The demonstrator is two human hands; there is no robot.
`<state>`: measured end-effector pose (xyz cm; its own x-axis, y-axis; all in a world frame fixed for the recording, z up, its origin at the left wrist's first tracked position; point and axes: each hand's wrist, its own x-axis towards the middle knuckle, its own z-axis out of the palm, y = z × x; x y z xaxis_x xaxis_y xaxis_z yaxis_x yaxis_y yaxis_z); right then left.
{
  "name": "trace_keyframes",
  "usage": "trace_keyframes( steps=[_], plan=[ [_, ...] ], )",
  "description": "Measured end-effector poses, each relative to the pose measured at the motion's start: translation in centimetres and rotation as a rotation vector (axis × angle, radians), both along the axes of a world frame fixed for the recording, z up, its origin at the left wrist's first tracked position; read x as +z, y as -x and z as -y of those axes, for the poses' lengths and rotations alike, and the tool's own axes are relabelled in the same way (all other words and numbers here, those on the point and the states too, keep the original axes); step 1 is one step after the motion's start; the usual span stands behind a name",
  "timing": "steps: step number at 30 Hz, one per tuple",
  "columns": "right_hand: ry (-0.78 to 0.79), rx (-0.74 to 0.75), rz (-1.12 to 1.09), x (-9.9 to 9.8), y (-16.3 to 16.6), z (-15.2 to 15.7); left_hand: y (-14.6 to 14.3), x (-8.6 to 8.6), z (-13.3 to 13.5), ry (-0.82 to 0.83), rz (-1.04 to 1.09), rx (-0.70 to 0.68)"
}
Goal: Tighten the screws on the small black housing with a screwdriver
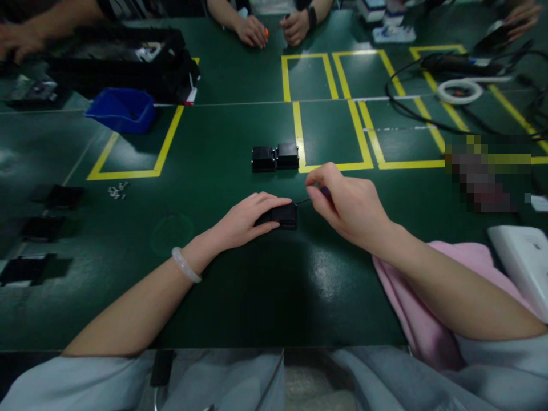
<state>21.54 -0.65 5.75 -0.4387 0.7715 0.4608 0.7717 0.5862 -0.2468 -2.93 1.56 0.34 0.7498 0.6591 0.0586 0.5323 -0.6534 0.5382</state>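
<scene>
My left hand [252, 220] is closed round a small black box [286, 213], which lies on the green table. Thumb and fingers grip its sides, and its left part is hidden under the hand. In my right hand [349, 202] is a thin screwdriver [303, 201], its dark handle mostly covered by the fingers. The shaft's tip reaches the box's upper right corner. Just beyond stand two similar black boxes [263, 158] side by side, with small shiny bits at their sides. A small pile of silvery screws [117, 190] lies to the left.
Several black parts [43, 228] line the left side. Behind them are a blue bin [122, 109] and a large black crate [124, 68]. A pink cloth [460, 257] and white device [524, 265] sit at right, cables [398, 103] beyond. Co-workers' hands [252, 31] rest across the table.
</scene>
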Motion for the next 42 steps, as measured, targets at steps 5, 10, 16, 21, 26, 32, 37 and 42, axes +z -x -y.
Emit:
trace_keyframes(
  steps=[5, 10, 16, 21, 26, 32, 37, 42],
  plan=[
    [0.012, -0.009, -0.007, 0.11, -0.01, -0.07, 0.00, 0.03, -0.03, 0.001, -0.012, 0.009],
    [-0.011, 0.000, 0.000, 0.13, -0.04, -0.10, 0.03, -0.04, -0.05, -0.002, -0.014, 0.002],
    [-0.019, -0.005, -0.023, 0.04, -0.04, -0.05, 0.04, -0.11, -0.03, 0.000, -0.005, 0.007],
    [0.002, 0.012, 0.014, 0.07, -0.04, -0.09, -0.04, 0.00, 0.01, -0.006, -0.006, 0.002],
    [-0.017, 0.019, -0.008, 0.05, -0.01, -0.05, -0.08, 0.10, 0.05, -0.012, -0.013, 0.003],
    [-0.015, 0.021, 0.033, 0.19, -0.06, 0.01, -0.03, 0.08, 0.07, -0.004, -0.009, 0.009],
    [-0.030, 0.022, 0.001, 0.18, -0.03, 0.00, -0.03, 0.12, 0.07, 0.001, -0.011, 0.005],
    [-0.004, 0.005, 0.022, 0.16, -0.03, 0.01, -0.07, 0.13, 0.08, 0.007, -0.011, 0.012]
  ],
)
